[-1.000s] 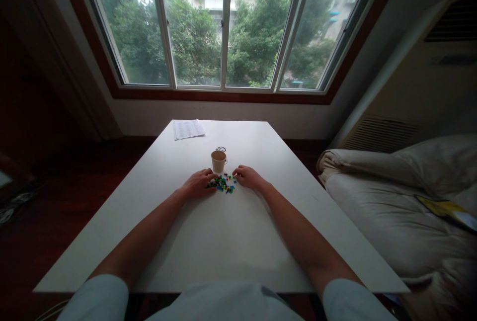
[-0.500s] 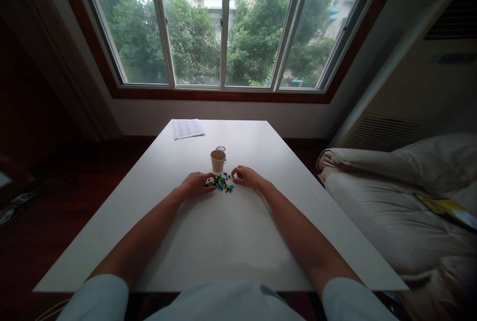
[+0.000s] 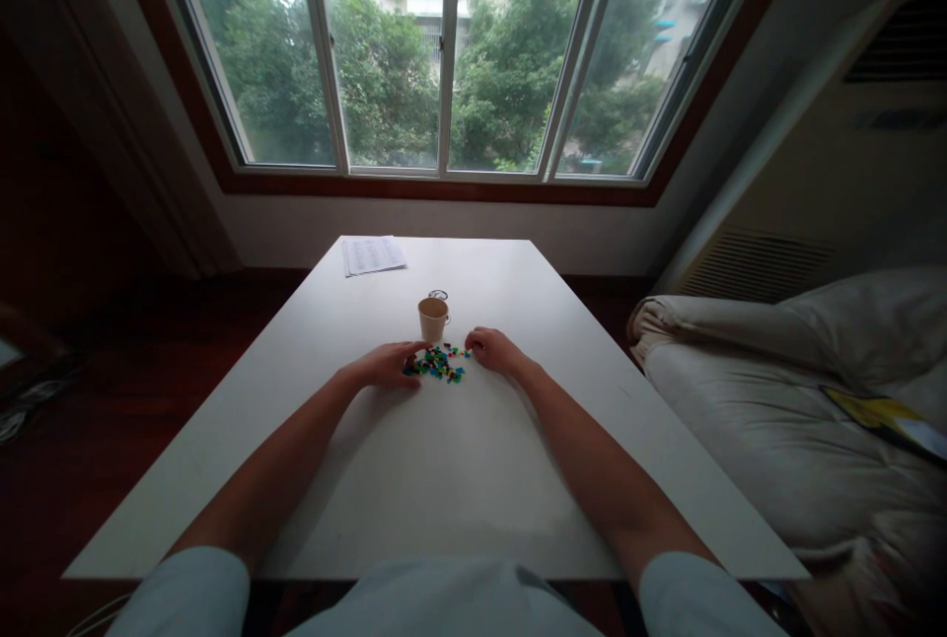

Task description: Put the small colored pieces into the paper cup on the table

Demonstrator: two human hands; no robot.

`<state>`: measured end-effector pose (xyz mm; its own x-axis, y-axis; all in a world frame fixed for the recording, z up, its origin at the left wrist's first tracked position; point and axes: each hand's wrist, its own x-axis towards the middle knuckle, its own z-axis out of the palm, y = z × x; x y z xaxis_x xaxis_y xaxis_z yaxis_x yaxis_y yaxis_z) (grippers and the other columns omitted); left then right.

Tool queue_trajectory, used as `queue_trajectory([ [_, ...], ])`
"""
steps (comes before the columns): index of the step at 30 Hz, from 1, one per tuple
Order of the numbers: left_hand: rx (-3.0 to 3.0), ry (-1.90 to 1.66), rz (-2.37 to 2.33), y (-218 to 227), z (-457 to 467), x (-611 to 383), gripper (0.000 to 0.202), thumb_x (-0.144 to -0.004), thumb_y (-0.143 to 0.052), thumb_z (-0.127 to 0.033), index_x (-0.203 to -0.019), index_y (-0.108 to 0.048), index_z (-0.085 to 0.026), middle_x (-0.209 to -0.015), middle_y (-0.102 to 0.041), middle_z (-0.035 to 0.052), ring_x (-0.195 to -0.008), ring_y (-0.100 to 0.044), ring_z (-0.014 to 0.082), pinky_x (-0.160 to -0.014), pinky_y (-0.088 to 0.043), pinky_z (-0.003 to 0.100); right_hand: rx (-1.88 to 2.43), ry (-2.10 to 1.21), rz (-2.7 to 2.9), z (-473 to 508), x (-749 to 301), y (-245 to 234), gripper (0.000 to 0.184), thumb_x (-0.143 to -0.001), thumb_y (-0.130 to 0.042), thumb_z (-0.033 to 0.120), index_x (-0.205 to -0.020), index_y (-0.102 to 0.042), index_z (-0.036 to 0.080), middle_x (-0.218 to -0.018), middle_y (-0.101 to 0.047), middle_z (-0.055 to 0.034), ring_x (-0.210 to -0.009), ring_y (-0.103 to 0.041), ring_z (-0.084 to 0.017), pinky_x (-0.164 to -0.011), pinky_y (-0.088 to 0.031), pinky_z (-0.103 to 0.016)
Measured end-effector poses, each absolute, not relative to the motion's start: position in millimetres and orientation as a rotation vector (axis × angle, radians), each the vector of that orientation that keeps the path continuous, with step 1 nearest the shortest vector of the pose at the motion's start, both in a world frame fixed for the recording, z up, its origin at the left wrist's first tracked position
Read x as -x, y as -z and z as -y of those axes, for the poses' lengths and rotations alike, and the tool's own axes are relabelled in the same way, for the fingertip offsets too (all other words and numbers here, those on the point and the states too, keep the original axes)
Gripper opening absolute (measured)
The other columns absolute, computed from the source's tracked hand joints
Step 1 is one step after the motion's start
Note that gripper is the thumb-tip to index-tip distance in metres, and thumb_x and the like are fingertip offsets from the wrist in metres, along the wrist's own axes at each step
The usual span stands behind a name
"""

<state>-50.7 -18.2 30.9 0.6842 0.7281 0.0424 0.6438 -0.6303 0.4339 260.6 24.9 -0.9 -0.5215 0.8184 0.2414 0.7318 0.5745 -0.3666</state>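
A small pile of colourful plastic pieces [image 3: 442, 367], in green, blue, yellow, red and black, lies on the white table [image 3: 466, 460]. At its left edge is my left hand [image 3: 386, 365], thumb and fingers apart around the nearest pieces. My right hand [image 3: 495, 351] rests at the right edge of the pile, its fingers curled together close to a few loose pieces. Whatever those fingertips may hold is too small to make out. Just behind the pile stands a tan paper cup [image 3: 433, 320], upright; its inside bottom is hidden.
Behind the cup lies a small dark looped object [image 3: 438, 295]. Printed sheets of paper [image 3: 374, 255] lie at the table's far left corner. A padded beige sofa [image 3: 740, 410] stands to the right, with a wide window [image 3: 444, 55] beyond the table.
My left hand has shifted slightly left, its fingers opening wider at the pile. My right hand has drawn a little to the right and its fingers have curled in.
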Motion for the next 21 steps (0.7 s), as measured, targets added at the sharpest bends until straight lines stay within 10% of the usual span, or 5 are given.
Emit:
queue_trajectory([
  [21, -2.538, -0.618, -1.128, -5, 12, 39, 0.039, -0.085, -0.061, -0.029, -0.124, -0.065, -0.027, -0.102, -0.062, 0.0044, -0.078, -0.060, 0.0143, -0.076, -0.048, 0.026, 1.368, -0.381, 2.540, -11, -252, -20, 0.027, -0.082, -0.070, 0.028, -0.108, -0.071, 0.020, -0.092, -0.065, -0.0036, -0.078, -0.058, -0.013, -0.072, -0.041, -0.022],
])
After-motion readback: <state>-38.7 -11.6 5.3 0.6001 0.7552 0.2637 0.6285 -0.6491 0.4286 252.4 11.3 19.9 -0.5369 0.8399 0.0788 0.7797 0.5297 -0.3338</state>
